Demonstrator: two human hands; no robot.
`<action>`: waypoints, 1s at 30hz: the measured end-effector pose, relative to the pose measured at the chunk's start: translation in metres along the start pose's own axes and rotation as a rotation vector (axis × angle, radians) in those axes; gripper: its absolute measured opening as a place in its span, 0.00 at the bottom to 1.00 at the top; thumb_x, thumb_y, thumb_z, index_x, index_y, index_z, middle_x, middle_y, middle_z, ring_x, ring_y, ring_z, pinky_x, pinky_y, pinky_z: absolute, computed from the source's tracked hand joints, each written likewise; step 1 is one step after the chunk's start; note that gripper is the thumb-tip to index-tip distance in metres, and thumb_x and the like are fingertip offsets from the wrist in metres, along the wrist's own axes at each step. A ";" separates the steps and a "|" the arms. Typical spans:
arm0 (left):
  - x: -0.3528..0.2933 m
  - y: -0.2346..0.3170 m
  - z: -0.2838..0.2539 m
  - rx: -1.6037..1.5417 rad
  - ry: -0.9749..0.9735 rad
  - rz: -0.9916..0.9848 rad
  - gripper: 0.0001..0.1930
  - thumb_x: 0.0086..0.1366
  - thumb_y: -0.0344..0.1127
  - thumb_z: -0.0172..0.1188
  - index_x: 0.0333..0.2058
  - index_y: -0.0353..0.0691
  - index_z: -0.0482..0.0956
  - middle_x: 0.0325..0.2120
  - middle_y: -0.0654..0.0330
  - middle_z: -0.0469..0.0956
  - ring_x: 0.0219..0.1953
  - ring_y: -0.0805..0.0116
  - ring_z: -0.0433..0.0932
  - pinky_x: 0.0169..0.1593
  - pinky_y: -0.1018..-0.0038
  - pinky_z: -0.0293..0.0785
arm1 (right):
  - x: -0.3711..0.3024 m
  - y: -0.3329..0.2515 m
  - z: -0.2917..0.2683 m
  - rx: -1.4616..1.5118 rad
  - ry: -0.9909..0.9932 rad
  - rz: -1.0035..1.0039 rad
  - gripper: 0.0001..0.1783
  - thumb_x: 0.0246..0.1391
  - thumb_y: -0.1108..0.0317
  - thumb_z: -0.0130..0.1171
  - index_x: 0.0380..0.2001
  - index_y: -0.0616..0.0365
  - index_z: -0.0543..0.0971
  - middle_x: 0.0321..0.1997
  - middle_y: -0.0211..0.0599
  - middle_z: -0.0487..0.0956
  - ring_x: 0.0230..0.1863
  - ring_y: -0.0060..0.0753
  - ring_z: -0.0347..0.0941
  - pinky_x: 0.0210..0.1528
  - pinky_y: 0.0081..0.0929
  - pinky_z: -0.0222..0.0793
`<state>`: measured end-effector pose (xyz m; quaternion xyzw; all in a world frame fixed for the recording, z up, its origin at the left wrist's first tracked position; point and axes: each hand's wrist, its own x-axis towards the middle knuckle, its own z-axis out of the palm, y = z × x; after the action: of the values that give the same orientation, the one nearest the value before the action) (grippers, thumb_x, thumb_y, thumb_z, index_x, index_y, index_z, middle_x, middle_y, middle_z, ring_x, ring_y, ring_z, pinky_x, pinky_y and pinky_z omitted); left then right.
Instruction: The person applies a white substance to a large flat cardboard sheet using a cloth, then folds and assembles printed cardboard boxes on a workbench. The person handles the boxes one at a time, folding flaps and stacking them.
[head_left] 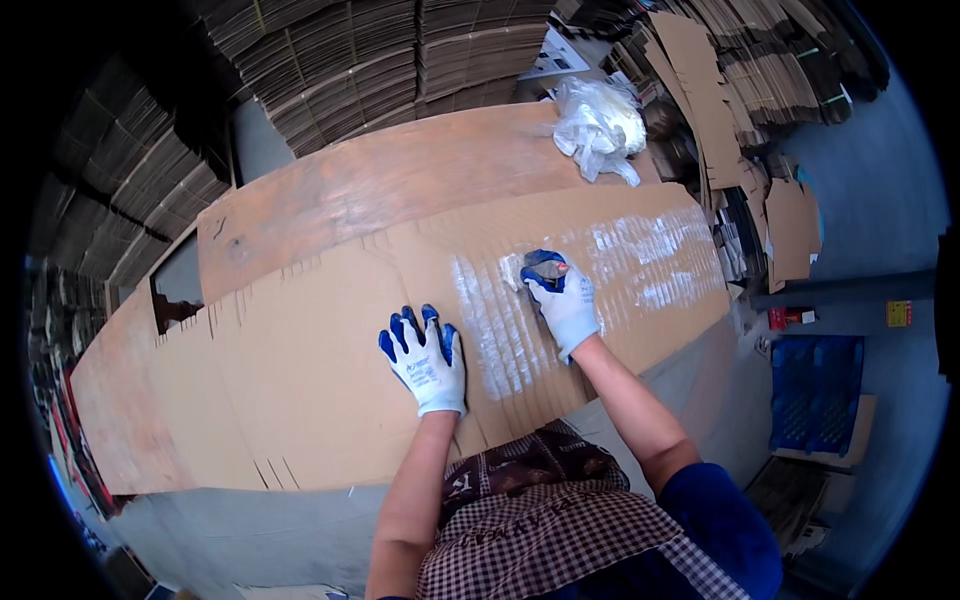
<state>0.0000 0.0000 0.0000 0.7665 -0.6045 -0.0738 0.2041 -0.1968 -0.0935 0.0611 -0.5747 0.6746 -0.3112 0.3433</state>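
Note:
A long sheet of brown cardboard lies across the table in front of me. My left hand, in a white glove with blue-coated fingers, rests flat on it with the fingers spread. Gloved the same way, my right hand grips a brush, whose pale bristles touch the sheet at their left end. Part of the brush's handle is hidden by my fingers. White, wet-looking streaks run in bands between my hands. A wider whitish patch covers the sheet's right part.
Behind the sheet shows the bare wooden tabletop, with a crumpled clear plastic bag at its far right. Stacks of flat cardboard stand beyond the table. To the right are loose cardboard pieces and a blue plastic pallet.

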 end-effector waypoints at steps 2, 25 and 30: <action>-0.005 0.004 -0.002 0.005 0.002 -0.010 0.24 0.66 0.43 0.58 0.59 0.43 0.76 0.62 0.45 0.68 0.66 0.43 0.62 0.71 0.45 0.48 | -0.001 -0.004 -0.002 0.103 -0.099 0.180 0.21 0.48 0.72 0.71 0.47 0.58 0.81 0.48 0.37 0.85 0.49 0.33 0.81 0.54 0.29 0.74; 0.004 -0.003 -0.001 -0.027 0.009 -0.001 0.23 0.68 0.45 0.56 0.58 0.43 0.76 0.62 0.45 0.68 0.66 0.44 0.62 0.71 0.45 0.47 | 0.026 -0.025 0.064 -0.314 0.136 -0.181 0.21 0.52 0.50 0.70 0.41 0.53 0.79 0.43 0.41 0.80 0.42 0.50 0.80 0.46 0.43 0.75; 0.004 -0.005 -0.002 -0.025 0.014 -0.010 0.23 0.68 0.46 0.55 0.58 0.43 0.76 0.62 0.45 0.68 0.67 0.44 0.61 0.71 0.45 0.46 | 0.057 0.009 0.021 -0.468 0.249 -0.067 0.20 0.52 0.52 0.70 0.39 0.54 0.78 0.42 0.42 0.80 0.43 0.50 0.79 0.46 0.41 0.74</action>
<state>0.0062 -0.0030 0.0003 0.7676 -0.5981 -0.0769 0.2174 -0.1907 -0.1489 0.0357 -0.6177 0.7458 -0.2262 0.1049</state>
